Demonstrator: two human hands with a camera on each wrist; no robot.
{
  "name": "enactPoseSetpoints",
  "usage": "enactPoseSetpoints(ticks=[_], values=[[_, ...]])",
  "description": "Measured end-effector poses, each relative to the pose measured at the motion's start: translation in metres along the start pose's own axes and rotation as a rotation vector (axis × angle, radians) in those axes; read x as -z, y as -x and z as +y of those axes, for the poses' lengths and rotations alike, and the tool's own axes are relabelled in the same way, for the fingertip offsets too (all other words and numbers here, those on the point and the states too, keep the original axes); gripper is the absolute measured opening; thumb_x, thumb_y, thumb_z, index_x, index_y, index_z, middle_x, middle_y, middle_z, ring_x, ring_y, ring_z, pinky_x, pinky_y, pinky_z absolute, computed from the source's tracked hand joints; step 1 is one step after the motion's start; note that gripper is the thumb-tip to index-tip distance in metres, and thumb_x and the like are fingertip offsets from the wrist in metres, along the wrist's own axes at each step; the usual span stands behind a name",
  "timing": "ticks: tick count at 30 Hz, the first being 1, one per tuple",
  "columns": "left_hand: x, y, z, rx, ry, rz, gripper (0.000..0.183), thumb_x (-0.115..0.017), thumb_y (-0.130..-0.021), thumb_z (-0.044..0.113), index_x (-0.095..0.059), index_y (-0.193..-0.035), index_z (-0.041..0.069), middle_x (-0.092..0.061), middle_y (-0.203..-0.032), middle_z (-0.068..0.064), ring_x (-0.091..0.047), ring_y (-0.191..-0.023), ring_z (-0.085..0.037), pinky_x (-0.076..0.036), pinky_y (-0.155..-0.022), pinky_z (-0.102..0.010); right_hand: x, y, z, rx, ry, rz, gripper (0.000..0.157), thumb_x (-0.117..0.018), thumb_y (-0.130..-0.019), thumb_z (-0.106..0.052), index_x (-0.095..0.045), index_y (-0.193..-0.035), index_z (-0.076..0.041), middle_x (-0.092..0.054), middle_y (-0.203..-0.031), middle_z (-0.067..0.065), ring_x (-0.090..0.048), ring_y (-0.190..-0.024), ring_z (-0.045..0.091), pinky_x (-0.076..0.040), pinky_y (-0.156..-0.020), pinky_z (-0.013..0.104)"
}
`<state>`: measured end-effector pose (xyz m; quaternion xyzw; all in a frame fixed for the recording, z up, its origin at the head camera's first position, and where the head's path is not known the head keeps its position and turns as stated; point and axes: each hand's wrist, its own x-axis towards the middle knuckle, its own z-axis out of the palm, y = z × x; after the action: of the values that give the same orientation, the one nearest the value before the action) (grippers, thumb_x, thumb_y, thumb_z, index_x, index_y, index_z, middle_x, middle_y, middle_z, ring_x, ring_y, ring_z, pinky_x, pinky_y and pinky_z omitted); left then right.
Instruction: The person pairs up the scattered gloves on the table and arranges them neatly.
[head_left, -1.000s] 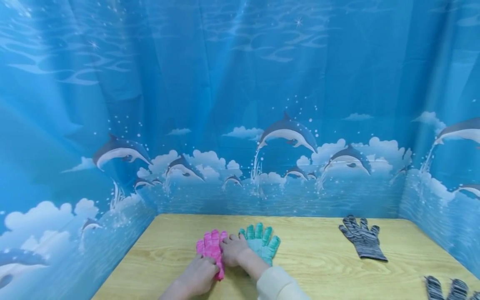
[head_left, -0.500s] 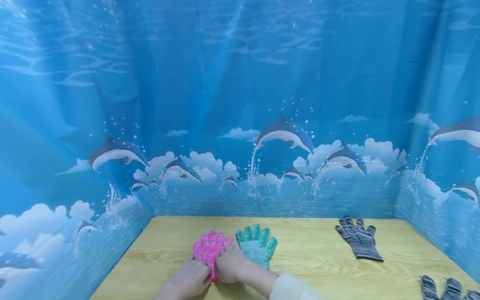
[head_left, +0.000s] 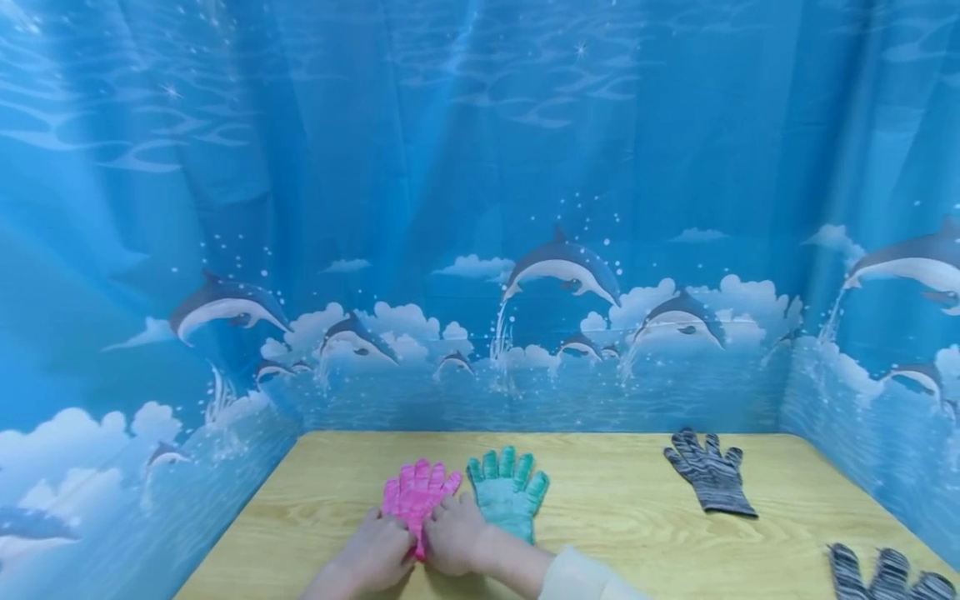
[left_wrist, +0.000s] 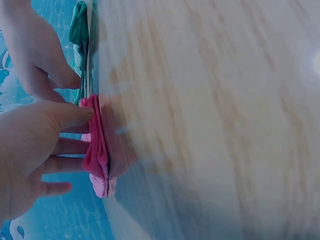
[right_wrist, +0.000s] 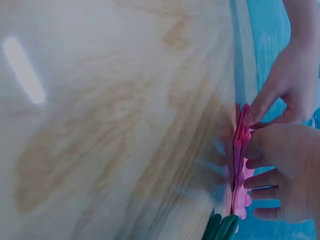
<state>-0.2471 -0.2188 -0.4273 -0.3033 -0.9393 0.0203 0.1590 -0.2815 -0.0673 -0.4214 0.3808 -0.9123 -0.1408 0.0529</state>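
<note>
A pink knit glove (head_left: 414,496) lies on the wooden table, its fingers pointing away from me. My left hand (head_left: 377,548) pinches its cuff from the left, the thumb over the cuff edge in the left wrist view. From the right, my right hand (head_left: 456,535) holds the same cuff, close beside the left hand. Seen edge-on, the pink cuff (left_wrist: 97,145) has several folded layers; whether it is one glove or a stacked pair I cannot tell. Just right of it a green glove (head_left: 508,500) lies flat, partly behind my right wrist.
A grey-and-black striped glove (head_left: 712,477) lies at the table's back right. Another striped glove (head_left: 888,577) is cut off at the lower right of the head view. A blue dolphin-print curtain (head_left: 450,208) encloses the table's back and sides.
My right hand has moved from between the pink and green gloves down to the pink cuff. The left hand stays at that cuff. The whole head view has shifted slightly.
</note>
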Motion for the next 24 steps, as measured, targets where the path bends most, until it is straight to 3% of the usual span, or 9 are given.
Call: enactPoseSetpoints(ticks=[6, 11, 17, 24], values=[[0.001, 0.0, 0.0, 0.024, 0.017, -0.018, 0.01, -0.068, -0.079, 0.023, -0.062, -0.072, 0.018, -0.058, -0.068, 0.004, -0.057, -0.066, -0.013, -0.044, -0.068, -0.045, 0.001, 0.005, -0.003, 0.081, -0.016, 0.012, 0.041, -0.046, -0.092, -0.043, -0.056, -0.127, -0.023, -0.055, -0.124, -0.004, -0.046, -0.118, 0.014, -0.038, -0.096, 0.04], [0.001, 0.002, 0.001, 0.051, 0.015, -0.031, 0.008, -0.068, -0.076, 0.02, -0.062, -0.073, 0.016, -0.054, -0.065, 0.004, -0.054, -0.062, -0.014, -0.045, -0.067, -0.046, -0.001, 0.007, -0.006, 0.05, -0.012, 0.001, 0.041, -0.048, -0.091, -0.042, -0.053, -0.129, -0.026, -0.053, -0.126, -0.009, -0.044, -0.119, 0.01, -0.037, -0.097, 0.039], [-0.003, 0.003, 0.0, 0.06, -0.001, -0.001, 0.013, -0.07, -0.074, 0.019, -0.059, -0.073, 0.013, -0.054, -0.066, 0.001, -0.055, -0.063, -0.019, -0.045, -0.067, -0.047, -0.003, 0.008, -0.005, 0.021, -0.042, 0.007, 0.042, -0.049, -0.091, -0.042, -0.051, -0.13, -0.026, -0.051, -0.128, -0.009, -0.043, -0.121, 0.01, -0.038, -0.096, 0.038], [-0.002, 0.001, 0.0, 0.088, -0.003, -0.029, 0.018, -0.069, -0.075, 0.021, -0.055, -0.065, 0.014, -0.047, -0.064, 0.004, -0.05, -0.062, -0.017, -0.042, -0.066, -0.044, 0.0, 0.013, 0.001, 0.054, -0.054, 0.05, 0.037, -0.053, -0.089, -0.04, -0.058, -0.123, -0.025, -0.055, -0.124, -0.01, -0.046, -0.118, 0.01, -0.041, -0.09, 0.033]])
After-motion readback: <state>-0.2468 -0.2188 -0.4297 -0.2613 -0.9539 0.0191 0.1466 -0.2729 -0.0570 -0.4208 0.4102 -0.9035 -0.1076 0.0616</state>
